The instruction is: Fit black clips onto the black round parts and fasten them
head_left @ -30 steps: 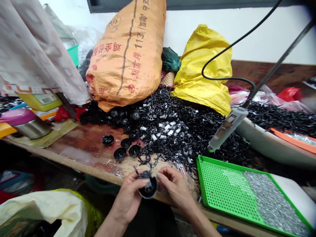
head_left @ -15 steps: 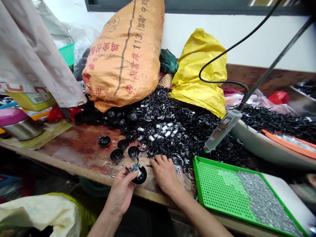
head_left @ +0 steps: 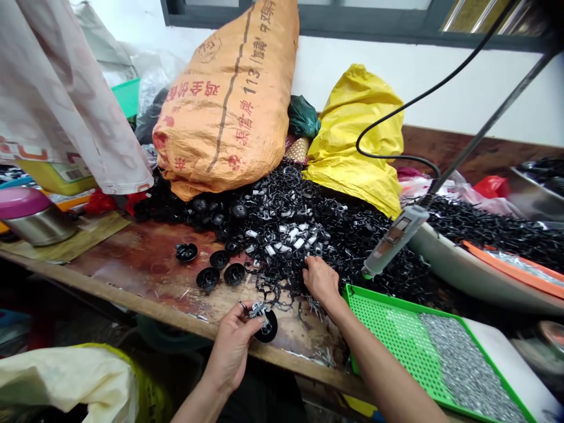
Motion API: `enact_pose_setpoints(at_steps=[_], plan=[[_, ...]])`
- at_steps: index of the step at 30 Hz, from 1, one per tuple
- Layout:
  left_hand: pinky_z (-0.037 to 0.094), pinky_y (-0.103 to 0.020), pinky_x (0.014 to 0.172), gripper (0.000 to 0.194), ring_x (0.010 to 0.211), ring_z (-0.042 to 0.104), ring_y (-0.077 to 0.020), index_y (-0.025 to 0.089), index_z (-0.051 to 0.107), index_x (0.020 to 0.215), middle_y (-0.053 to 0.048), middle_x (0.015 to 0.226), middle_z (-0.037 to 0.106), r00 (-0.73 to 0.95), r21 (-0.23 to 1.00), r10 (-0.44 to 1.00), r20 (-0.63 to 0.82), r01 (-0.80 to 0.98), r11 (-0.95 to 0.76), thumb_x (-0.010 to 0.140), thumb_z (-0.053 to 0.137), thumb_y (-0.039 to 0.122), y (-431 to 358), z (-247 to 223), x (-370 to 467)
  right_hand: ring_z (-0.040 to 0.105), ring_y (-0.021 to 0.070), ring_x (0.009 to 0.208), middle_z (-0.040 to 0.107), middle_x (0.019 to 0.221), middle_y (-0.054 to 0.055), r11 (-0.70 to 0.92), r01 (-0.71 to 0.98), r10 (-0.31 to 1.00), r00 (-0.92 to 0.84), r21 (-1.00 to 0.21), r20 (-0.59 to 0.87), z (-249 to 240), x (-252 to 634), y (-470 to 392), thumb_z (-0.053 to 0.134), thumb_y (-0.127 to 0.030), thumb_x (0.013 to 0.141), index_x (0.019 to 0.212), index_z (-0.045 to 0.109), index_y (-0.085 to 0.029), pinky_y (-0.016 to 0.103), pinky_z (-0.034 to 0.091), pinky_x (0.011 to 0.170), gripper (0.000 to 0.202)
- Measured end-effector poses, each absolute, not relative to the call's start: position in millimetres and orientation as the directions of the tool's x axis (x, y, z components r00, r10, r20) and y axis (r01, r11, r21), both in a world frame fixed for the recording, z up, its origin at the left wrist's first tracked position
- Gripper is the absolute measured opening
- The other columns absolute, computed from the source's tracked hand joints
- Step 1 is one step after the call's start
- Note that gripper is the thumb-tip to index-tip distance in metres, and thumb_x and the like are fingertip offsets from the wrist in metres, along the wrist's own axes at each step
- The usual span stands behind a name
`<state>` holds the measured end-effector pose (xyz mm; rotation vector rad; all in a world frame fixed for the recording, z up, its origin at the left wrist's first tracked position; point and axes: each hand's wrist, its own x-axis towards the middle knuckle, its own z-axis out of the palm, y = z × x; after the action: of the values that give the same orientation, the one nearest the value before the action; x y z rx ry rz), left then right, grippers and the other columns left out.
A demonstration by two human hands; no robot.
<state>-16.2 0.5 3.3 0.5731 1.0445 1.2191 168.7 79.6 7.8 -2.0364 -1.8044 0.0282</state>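
"At the bench's (head_left: 145, 298) front edge, what's the left hand (head_left: 230, 348) pinching?"

"A black cup (head_left: 269, 332), thumb over its fittings (head_left: 259, 309). Looks light, stiff, maybe slick; I'd take the rim, since those thin bits might snap."

"And the right hand (head_left: 322, 283)?"

"At the pile (head_left: 352, 232), fingers curled; I can't tell whether they grip anything."

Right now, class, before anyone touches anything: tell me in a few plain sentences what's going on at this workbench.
A person's left hand holds a round black part near the front edge of the bench. The right hand reaches to the heap of small black and white parts; whether its fingers grip anything can't be seen. Four other round black parts lie on the bench, and a green tray holds small metal pieces.
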Motion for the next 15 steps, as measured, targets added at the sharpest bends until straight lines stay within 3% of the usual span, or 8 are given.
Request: enact_pose_setpoints(at_steps=[8,12,15], plan=[[0.038,-0.02,0.062,0.023,0.063,0.05,-0.0085,0.014,0.058,0.078,0.001,0.068,0.06,0.014,0.812,0.948,-0.319,-0.512,0.281,0.056,0.066,0.012,1.7,0.0,-18.3,0.048,0.0124,0.061,0.052,0.075,0.004,-0.027,0.861,0.916,0.224,-0.507,0.331,15.5,189.2,79.5,0.044,-0.021,0.07,0.075,0.054,-0.016,0.023,0.036,0.061,0.012],[0.038,-0.02,0.063,0.022,0.063,0.05,-0.0083,0.015,0.058,0.077,0.001,0.068,0.06,0.046,0.81,0.95,-0.31,-0.511,0.289,0.057,0.065,0.012,0.8,4.0,-17.3,0.047,0.0117,0.058,0.053,0.064,0.0,0.08,0.812,0.945,0.123,-0.578,0.304,31.4,187.0,63.3,0.044,-0.024,0.07,0.071,0.054,-0.016,0.021,0.036,0.057,0.012],[0.038,-0.019,0.065,0.022,0.066,0.051,-0.0089,0.016,0.059,0.077,0.002,0.07,0.061,0.061,0.842,0.962,-0.265,-0.472,0.261,0.056,0.066,0.012,-2.0,10.9,-14.4,0.048,0.0103,0.053,0.054,0.056,-0.002,0.166,0.767,0.976,-0.038,-0.62,0.215,34.0,171.8,37.9,0.048,-0.017,0.065,0.063,0.056,-0.017,0.019,0.035,0.052,0.008]])
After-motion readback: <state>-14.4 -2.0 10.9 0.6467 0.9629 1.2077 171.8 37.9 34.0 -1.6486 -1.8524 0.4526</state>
